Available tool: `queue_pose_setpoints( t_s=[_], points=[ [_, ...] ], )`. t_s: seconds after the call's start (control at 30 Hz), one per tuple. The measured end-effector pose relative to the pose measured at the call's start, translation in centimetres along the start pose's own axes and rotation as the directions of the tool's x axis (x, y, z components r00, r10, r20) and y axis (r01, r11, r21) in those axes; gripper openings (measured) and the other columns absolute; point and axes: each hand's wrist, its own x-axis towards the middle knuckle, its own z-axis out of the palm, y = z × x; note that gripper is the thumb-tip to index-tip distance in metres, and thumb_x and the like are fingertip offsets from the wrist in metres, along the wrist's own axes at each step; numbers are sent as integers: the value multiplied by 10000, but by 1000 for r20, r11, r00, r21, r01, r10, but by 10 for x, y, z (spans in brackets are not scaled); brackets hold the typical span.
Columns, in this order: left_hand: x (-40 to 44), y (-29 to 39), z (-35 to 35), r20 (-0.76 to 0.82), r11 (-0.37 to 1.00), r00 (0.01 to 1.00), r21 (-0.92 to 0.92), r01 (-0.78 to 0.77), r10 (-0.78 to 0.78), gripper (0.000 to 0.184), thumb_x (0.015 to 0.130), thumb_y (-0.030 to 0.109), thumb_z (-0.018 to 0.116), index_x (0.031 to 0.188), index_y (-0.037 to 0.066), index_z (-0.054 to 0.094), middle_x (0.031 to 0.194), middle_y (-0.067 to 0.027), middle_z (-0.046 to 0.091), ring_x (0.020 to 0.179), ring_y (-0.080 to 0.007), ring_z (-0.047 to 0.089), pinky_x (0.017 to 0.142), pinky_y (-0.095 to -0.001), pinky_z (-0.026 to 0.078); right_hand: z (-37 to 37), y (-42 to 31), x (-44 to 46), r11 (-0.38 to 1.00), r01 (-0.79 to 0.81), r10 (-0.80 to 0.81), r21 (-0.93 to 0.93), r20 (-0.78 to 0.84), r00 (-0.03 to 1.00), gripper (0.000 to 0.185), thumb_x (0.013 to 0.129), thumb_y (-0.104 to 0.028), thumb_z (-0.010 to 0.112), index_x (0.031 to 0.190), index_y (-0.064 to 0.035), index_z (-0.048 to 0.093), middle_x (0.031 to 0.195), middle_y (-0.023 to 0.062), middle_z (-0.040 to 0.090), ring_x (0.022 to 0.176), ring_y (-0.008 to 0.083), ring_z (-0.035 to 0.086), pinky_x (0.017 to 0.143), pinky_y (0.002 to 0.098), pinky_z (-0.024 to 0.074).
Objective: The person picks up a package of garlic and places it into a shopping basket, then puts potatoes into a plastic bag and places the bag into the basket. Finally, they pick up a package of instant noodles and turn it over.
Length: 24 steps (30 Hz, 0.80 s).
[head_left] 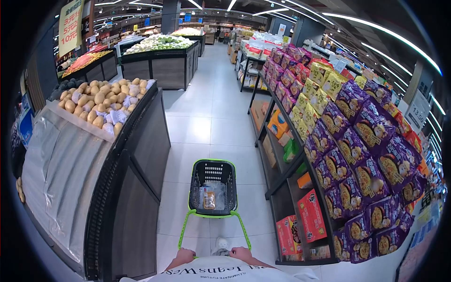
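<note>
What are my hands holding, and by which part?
The left hand and right hand both hold the shopping basket by the near end of its green handle.

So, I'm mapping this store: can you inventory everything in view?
Sign: one, yellow, upper left
Lights: several, white, overhead
Near produce: many, tan, left stand
Farther produce: many, pale green, far stand
Packets: many, purple and yellow, right shelf
Boxes: two, red, right shelf, low
Basket: one, black, floor ahead
Packages: some, white-orange, in basket
Handle: one, green, on basket
Shirt: one, white, bottom
Shoe: one, white, on floor
Left hand: one, bare, on handle
Right hand: one, bare, on handle
</note>
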Motion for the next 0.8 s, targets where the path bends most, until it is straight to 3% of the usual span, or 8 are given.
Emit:
queue_pose_setpoints(
  t_s=[0.2,0.3,0.43,0.53,0.6,0.63,0.73,0.8],
  points=[
    [55,34,-48,-82,998,996,-35,43,-46,254,731,362,563,889,197,674,779,-79,659,749,-267,618,805,-389,409,-67,29,71,989,70,-50,-127,157,986,371,771,-422,456,894,-139,663,858,113,648,805,298,613,715,407,489],
    [76,36,-58,-109,996,991,-51,74,-79,253,720,373,572,878,203,671,754,-72,657,727,-254,614,791,-378,407,-86,41,100,985,99,-65,-144,222,973,380,771,-424,450,900,-135,661,874,109,647,823,293,611,727,410,484],
    [104,37,-89,-105,988,989,-119,96,-108,249,713,362,581,887,208,667,772,-60,660,721,-227,611,785,-349,395,-112,41,125,1000,5,-4,-6,110,994,305,750,-340,498,901,-129,658,859,100,651,798,273,621,714,386,491],
    [136,31,-96,-301,986,952,-167,6,-57,271,718,359,575,936,219,657,812,-51,659,766,-212,616,795,-345,382,-115,57,162,968,-14,23,250,-34,999,255,707,-195,563,924,-88,643,886,114,649,789,256,630,715,352,498],
    [161,20,-104,-141,992,987,-105,64,-79,296,724,371,565,974,234,645,853,-49,657,807,-211,616,802,-356,379,-105,84,200,895,56,15,443,-154,988,282,669,-89,590,945,-52,630,911,130,645,784,243,635,717,328,502],
    [174,12,-113,-57,995,995,-69,74,-78,309,726,376,559,993,242,640,874,-48,656,828,-211,616,805,-361,378,-107,82,215,875,3,72,484,-137,988,340,631,-33,617,971,-13,613,952,156,633,785,232,638,725,322,504],
    [213,0,-151,72,997,995,-31,66,-63,318,738,359,514,1012,257,639,912,-44,656,847,-195,626,783,-393,383,-132,86,257,977,79,-32,200,-226,974,340,626,-64,652,962,-25,624,879,140,650,756,221,641,715,324,505],
    [255,-18,-169,92,999,995,-3,43,-43,323,735,388,508,998,261,646,914,-51,656,857,-203,625,784,-395,389,-165,79,292,994,50,-46,100,-41,998,334,634,-113,671,955,-31,628,818,133,653,739,227,641,713,329,502]
  ],
)
